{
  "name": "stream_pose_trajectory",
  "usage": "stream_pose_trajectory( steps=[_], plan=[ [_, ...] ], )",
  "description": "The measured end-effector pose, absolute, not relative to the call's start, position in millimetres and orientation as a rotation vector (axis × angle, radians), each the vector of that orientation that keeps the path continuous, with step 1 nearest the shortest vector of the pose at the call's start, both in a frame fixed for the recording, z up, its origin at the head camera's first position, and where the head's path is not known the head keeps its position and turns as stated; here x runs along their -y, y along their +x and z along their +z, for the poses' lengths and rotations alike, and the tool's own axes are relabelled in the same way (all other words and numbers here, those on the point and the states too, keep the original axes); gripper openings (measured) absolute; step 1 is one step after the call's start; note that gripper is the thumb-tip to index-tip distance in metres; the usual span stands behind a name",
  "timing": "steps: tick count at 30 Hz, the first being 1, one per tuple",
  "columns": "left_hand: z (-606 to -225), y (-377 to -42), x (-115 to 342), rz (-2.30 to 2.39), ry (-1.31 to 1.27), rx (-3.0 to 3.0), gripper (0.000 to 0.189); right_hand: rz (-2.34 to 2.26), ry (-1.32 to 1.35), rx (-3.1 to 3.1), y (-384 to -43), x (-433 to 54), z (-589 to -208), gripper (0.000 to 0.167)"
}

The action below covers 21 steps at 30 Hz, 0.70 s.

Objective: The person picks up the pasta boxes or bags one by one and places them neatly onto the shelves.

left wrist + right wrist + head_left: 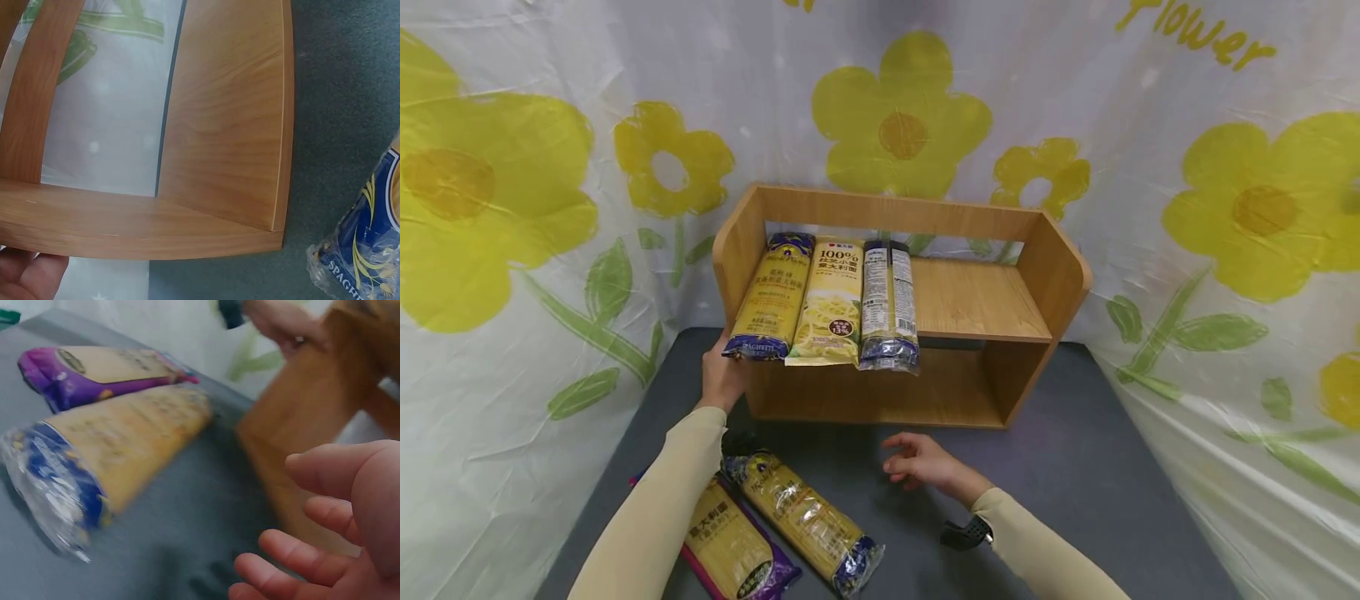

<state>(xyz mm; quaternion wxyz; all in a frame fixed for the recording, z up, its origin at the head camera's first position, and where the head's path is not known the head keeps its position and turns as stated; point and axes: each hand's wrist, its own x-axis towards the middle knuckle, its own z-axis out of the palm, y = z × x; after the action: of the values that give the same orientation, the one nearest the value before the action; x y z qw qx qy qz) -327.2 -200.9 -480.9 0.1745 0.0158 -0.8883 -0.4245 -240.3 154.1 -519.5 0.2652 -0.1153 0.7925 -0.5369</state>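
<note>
- My left hand touches the brown wooden two-tier rack, presumably steadying it; whether its fingers curl, I cannot tell.
- On its top shelf, a gold-and-blue plastic packet, a pale-yellow plastic packet and a blue-and-clear plastic packet lie abreast, likely to save room.
- My right hand hangs empty, fingers relaxed, near a slim blue-ended plastic packet and a flat purple-edged plastic packet on the grey bench.

Head view: high, fwd & down; wrist views: close; all share shelf.
</note>
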Motion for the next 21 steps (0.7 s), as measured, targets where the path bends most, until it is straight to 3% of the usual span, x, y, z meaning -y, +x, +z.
stream_pose_trajectory(
  steps=[9,21],
  plan=[
    [-476.7,-328.1,201.1,-1.248,0.071,2.525,0.047,-1.380,-0.385,-2.043,-228.0,-91.9,-560.0,0.054],
    [-478.1,-324.5,199.5,-1.259,0.087,2.547,0.050,-1.106,-0.646,-2.144,-226.4,-58.3,-561.9,0.069]
  ],
)
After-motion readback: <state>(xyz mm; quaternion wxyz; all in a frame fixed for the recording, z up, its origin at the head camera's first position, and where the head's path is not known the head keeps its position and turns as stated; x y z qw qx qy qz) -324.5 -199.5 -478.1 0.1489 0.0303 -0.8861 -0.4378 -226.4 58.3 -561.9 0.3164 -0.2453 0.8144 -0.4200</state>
